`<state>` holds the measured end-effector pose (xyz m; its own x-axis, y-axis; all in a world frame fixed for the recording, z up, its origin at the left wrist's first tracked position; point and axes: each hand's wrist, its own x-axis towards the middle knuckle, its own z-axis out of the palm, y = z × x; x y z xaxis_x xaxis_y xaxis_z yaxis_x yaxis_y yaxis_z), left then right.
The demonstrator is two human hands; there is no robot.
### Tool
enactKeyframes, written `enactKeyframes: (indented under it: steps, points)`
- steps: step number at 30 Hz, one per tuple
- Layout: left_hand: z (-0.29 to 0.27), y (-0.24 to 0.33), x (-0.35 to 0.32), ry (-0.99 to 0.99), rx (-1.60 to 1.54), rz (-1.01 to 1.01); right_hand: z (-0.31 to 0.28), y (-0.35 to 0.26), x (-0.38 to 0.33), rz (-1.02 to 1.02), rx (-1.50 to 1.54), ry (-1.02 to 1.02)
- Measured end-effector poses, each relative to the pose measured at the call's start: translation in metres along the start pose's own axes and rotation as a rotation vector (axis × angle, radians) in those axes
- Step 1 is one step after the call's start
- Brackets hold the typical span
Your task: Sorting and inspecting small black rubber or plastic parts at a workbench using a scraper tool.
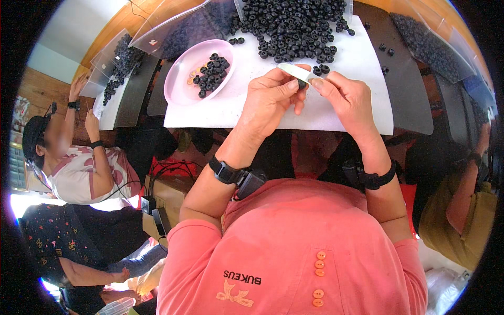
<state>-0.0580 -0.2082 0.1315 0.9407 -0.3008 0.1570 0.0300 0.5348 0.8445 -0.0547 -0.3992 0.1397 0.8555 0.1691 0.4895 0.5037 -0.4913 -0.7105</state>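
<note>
Left hand [270, 97] and right hand [344, 94] meeting fingertip to fingertip, each grip pinched shut on one small black rubber ring [303, 82] and a pale green strip [294, 70]. Just beyond the grip, heaped black rings [294, 29] on white table [357, 105]; left of it, shallow pink plastic bowl [181, 79] holding more.

Both forearms come up from below, elbows bent, each wrist strapped with a black band. Left hand [270, 100] and right hand [344, 97] meet in the middle, fingers [294, 84] curled and pinched together, fingertips nearly touching.
</note>
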Motion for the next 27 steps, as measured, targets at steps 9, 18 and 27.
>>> enactKeyframes:
  steps: [9,18,27]
  points:
    - [0.0011,-0.0015,0.0016,-0.046,-0.038,0.014,0.0007,0.0055,-0.0002,0.000,0.071,-0.008]
    - [0.0002,-0.0051,0.0017,-0.066,-0.056,0.030,-0.0034,0.0040,-0.0012,-0.004,0.052,-0.051]
    - [-0.0005,-0.0081,0.0027,-0.073,-0.076,0.027,-0.0052,0.0026,-0.0021,-0.038,0.080,-0.058]
